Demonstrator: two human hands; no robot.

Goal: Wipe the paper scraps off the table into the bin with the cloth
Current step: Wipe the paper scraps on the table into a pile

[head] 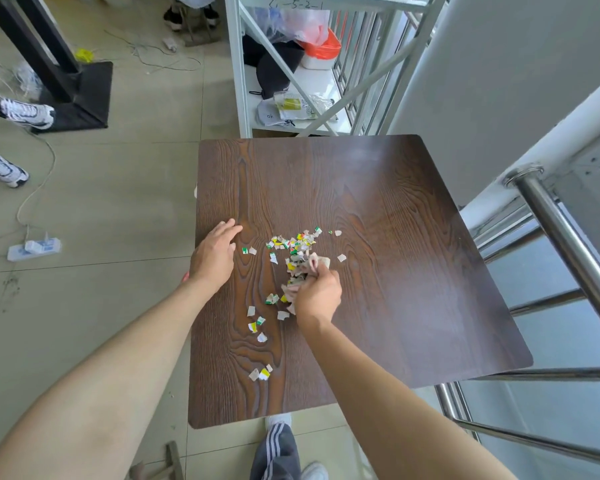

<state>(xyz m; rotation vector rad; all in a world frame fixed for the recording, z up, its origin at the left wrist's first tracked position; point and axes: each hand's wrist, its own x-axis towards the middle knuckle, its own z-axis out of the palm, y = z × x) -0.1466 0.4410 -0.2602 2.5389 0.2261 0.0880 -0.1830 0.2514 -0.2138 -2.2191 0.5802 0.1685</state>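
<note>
Small white, green and yellow paper scraps [289, 244] lie scattered over the left-middle of a dark wooden table [395, 237], with a few more scraps [260, 374] nearer the front edge. My right hand [317, 295] is closed on a crumpled beige cloth [303, 268], pressed onto the table amid the scraps. Fingers apart, my left hand [214, 255] rests flat at the table's left edge and holds nothing. No bin shows in the head view.
A white metal shelf rack [291, 71] with bags stands beyond the table. A steel railing [561, 230] runs along the right. On the tiled floor at left lie a power strip [33, 247], cables and another person's shoes [25, 112].
</note>
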